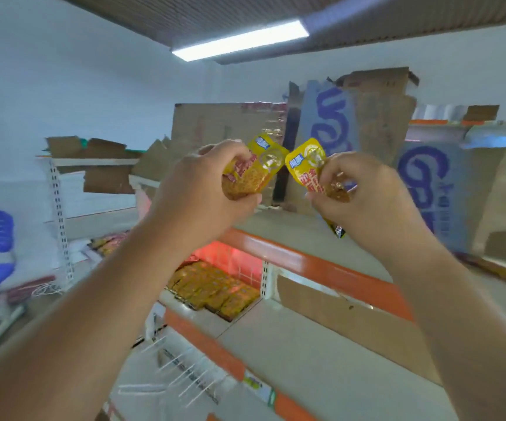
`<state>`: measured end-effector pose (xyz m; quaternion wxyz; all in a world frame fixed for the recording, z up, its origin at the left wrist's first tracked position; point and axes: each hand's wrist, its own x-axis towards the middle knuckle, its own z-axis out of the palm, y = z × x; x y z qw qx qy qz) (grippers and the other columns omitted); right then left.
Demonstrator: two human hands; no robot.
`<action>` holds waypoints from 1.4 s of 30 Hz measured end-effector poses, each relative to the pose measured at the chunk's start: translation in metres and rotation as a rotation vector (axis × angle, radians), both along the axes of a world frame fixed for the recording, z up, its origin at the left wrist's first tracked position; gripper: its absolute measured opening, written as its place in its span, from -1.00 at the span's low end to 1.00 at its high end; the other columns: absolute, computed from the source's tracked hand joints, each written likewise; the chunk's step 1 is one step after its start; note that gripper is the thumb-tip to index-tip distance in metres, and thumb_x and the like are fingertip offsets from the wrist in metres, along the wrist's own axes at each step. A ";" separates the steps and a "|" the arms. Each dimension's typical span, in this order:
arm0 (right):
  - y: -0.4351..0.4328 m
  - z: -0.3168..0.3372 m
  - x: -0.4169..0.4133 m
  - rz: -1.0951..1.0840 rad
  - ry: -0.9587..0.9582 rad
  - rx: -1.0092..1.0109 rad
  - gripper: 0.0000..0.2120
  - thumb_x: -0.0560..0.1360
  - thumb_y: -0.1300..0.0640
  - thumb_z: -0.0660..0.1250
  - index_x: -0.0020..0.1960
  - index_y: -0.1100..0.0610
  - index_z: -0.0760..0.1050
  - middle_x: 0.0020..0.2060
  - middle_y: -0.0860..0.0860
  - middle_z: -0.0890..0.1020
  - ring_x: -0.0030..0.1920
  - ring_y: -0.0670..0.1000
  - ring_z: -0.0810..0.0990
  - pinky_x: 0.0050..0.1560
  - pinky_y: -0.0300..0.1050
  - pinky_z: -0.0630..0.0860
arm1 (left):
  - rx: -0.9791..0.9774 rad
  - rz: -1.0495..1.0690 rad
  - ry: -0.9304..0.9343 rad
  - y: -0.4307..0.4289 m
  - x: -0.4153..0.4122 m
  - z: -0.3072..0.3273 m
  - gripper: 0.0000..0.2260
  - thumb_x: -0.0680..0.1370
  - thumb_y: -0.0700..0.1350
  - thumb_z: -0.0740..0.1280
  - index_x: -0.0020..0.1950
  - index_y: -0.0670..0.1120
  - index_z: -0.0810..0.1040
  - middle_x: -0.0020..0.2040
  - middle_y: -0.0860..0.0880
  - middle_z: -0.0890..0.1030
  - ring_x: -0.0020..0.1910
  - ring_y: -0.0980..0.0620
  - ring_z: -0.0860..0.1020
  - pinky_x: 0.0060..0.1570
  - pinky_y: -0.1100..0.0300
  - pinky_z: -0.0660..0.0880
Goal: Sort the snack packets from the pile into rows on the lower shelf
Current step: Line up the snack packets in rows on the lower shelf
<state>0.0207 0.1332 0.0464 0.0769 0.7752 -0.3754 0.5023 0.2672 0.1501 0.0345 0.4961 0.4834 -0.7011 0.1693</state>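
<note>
Left hand (pixel 203 189) is being used to grip one yellow plastic snack packet (pixel 258 168), right hand (pixel 364 196) a second packet (pixel 305 165) at three o'clock; yellow packet rows (pixel 212 290) are lying on the lower shelf (pixel 239 326) at six o'clock.

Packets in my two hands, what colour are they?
Left packet and right packet: mainly yellow, with red print and a small blue label. Head view shows it best.

left forearm (pixel 93 308): bare along visible length | right forearm (pixel 458 314): bare | left grip (pixel 203 183): bare | right grip (pixel 367 199): bare
</note>
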 end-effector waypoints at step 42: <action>-0.331 -0.259 0.302 -0.013 -0.247 0.626 -0.75 0.43 -0.05 0.54 -0.09 -0.13 0.45 -0.04 -0.22 0.51 -0.02 -0.27 0.48 -0.10 -0.10 0.43 | 0.617 0.190 0.016 -0.309 0.256 -0.245 -0.37 0.43 0.27 0.40 0.45 0.27 0.27 0.23 0.13 0.51 0.14 0.02 0.51 -0.04 0.09 0.50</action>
